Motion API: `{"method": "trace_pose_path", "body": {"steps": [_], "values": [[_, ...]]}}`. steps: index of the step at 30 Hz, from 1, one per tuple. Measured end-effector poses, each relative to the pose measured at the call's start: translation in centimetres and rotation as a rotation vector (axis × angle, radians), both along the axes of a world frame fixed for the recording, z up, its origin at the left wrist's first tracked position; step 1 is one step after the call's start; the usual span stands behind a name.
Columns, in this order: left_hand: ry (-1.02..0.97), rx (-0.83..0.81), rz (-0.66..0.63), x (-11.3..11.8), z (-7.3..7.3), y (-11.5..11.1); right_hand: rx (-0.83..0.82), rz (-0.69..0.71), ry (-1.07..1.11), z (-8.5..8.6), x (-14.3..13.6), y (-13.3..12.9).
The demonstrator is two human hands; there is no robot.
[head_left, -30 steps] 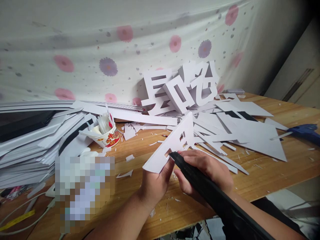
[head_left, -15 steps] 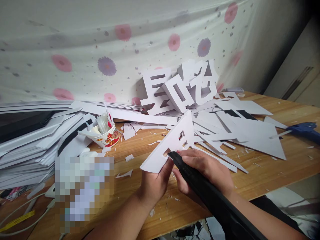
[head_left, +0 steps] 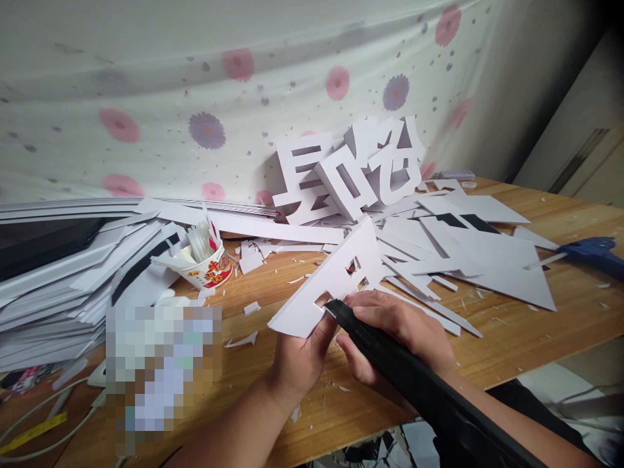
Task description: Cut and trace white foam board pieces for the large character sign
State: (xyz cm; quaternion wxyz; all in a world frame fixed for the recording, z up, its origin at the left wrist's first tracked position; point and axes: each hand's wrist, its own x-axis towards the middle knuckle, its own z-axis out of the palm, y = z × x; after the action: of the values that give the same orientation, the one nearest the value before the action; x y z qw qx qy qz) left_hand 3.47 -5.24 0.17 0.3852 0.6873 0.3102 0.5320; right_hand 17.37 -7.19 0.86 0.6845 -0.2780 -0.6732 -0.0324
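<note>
A white board piece with several small cut-out openings is held tilted above the wooden table. My left hand grips its lower edge from beneath, with most of the fingers hidden behind it. My right hand is closed around a long black tool that runs down toward the lower right. The tool's tip sits beside the lowest square opening, close to my left thumb. Whether the tip touches the board cannot be made out.
White cut-out characters stand against the flowered curtain. Flat white scraps lie to the right, near a blue tool. A paper cup of sticks stands left, beside stacked white sheets. The wooden table carries small offcuts.
The board has turned slightly, its lower left corner shifting a little left. The black tool's tip has moved slightly left and down, and more of the square opening shows.
</note>
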Motion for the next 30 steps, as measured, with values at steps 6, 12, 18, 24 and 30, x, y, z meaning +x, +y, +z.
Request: {"method": "trace_pose_path", "body": {"steps": [6,12,18,24,30], "values": [[-0.038,0.000,0.040,-0.1,-0.3,-0.1,0.009,-0.128,-0.133,0.4,0.1,-0.4],[0.010,-0.029,0.073,-0.2,-0.3,-0.2,0.027,-0.082,-0.024,-0.9,-0.7,0.2],[0.038,-0.043,0.055,0.0,0.3,-0.3,0.012,-0.012,-0.011,-0.1,-0.4,-0.1],[0.007,-0.046,0.033,0.1,0.5,-0.3,-0.020,0.017,0.006,0.0,-0.4,-0.3],[-0.058,-0.078,0.066,0.1,-0.1,-0.2,-0.011,-0.075,-0.058,-0.3,-0.3,-0.1]]}}
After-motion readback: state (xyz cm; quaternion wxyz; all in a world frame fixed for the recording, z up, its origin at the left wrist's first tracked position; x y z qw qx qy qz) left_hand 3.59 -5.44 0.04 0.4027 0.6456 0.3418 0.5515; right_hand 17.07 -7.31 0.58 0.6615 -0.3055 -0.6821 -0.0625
